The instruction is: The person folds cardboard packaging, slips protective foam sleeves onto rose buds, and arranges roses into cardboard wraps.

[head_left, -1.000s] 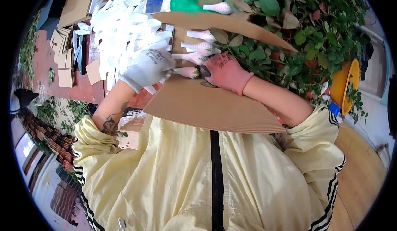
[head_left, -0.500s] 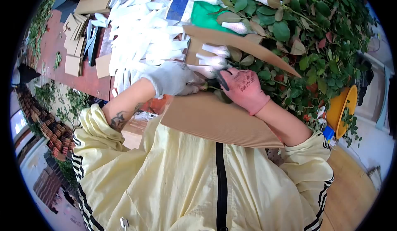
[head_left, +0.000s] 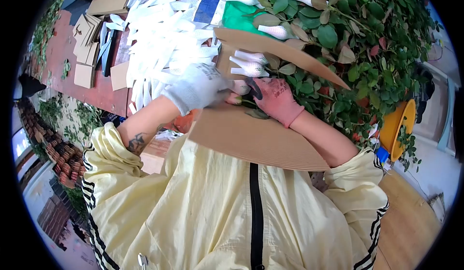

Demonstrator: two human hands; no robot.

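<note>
At centre, a pink rose bud now shows below the blurred, grey-gloved left hand. The pink-gloved right hand curls over brown corrugated cardboard; I cannot tell either grip.

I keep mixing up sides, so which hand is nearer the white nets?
Left. The left hand is just beside the pile of white nets; the right hand is farther off, beyond the left hand.
</note>
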